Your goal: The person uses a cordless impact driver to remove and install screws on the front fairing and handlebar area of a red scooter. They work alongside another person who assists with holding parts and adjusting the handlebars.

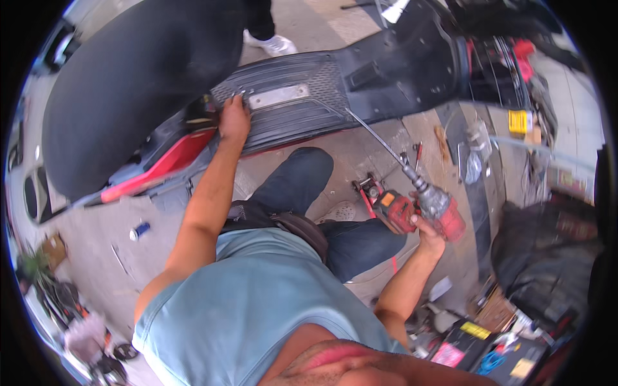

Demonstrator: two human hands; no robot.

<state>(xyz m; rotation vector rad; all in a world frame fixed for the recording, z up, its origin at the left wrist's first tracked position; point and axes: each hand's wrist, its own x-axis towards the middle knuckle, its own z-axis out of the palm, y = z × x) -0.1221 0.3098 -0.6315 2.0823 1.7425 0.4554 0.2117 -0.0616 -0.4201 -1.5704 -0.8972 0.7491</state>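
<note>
My right hand [427,237] grips a red and grey cordless impact driver [443,209] with a long extension shaft [376,136] fitted. The shaft points up and left, its tip by the edge of a scooter's black ribbed footboard [290,125]. A light metal plate [278,96] lies on that footboard. My left hand [234,119] reaches to the footboard's left end, beside the plate and under the black seat [141,83]. Its fingers are bent together, and whatever they hold is too small to name. A red body panel [168,159] runs below the seat.
A small red floor jack [369,192] stands by my knee. Tools and boxes crowd a black case [467,344] at lower right, near a dark bag [547,257]. A blue can [140,231] lies on the floor at left. Another person's white shoe [273,45] shows beyond the scooter.
</note>
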